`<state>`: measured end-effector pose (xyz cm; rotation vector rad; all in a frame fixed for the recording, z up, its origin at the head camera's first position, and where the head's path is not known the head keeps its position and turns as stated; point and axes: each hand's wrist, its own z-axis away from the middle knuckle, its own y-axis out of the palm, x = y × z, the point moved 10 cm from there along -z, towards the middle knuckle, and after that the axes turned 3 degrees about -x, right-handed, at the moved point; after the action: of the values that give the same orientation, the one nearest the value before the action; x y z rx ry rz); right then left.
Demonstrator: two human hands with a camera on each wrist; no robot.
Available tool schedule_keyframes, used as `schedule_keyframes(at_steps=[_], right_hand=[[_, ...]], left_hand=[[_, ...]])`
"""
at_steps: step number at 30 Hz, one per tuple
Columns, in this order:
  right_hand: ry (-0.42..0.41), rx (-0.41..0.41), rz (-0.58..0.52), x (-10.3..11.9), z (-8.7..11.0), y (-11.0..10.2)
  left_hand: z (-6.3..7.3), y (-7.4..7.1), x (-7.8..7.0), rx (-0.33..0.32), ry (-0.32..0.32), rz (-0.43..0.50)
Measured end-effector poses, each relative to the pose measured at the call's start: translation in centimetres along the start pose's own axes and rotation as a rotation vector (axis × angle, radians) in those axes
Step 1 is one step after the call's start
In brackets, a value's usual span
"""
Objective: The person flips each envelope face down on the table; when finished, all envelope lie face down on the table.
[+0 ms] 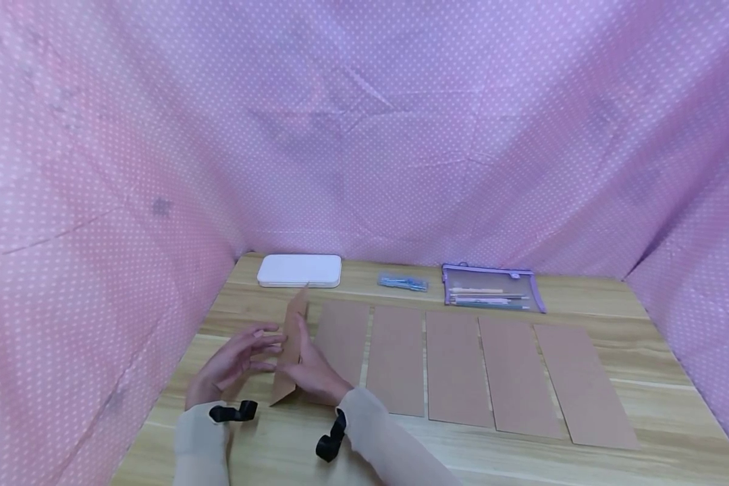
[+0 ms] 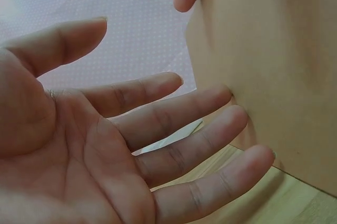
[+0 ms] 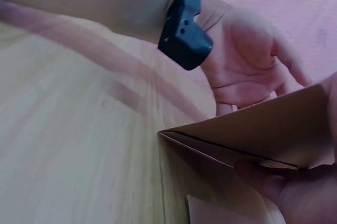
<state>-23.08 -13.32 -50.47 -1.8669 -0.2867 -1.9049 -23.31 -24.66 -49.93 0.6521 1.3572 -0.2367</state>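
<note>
Above the left end of a row of cards, a folded brown kraft card (image 1: 292, 331) stands tilted on its edge. My right hand (image 1: 316, 368) grips it from the right side; in the right wrist view its two panels meet in a narrow V, with the thumb at the lower panel. On the other side, my left hand (image 1: 237, 361) has its palm turned to the card and its fingers spread. Seen from the left wrist, the fingertips (image 2: 258, 155) of nearly straight fingers rest at the card's face, and the thumb stays apart. Part of the right hand is hidden behind the card.
Several flat brown cards (image 1: 395, 361) lie side by side rightward on the wooden table (image 1: 656, 378). Along the back are a white case (image 1: 300, 268), a small blue packet (image 1: 403, 282) and a purple-edged zip pouch (image 1: 492, 279) holding pens. Pink dotted cloth (image 1: 364, 169) surrounds the table.
</note>
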Motion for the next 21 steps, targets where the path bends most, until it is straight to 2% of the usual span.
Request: schedule_keyframes(at_steps=[7, 9, 16, 19, 21], right_hand=[[0.032, -0.03, -0.012, -0.8, 0.2, -1.0], [0.045, -0.039, -0.038, -1.1, 0.4, -1.3], [0.025, -0.049, -0.136, -0.6, 0.3, -1.8], [0.023, -0.062, -0.167, -0.2, 0.2, -2.1], [0.019, -0.066, -0.186, 0.0, 0.1, -2.2]], left_hand=[[0.1, 0.0, -0.1, -0.071, -0.039, -0.05], [0.3, -0.2, -0.3, -0.117, -0.045, -0.076], [2.6, -1.7, -0.8, -0.385, -0.058, -0.244], [3.8, -1.7, -0.5, -0.484, -0.062, -0.261], [4.5, -1.2, -0.1, -0.515, -0.042, -0.252]])
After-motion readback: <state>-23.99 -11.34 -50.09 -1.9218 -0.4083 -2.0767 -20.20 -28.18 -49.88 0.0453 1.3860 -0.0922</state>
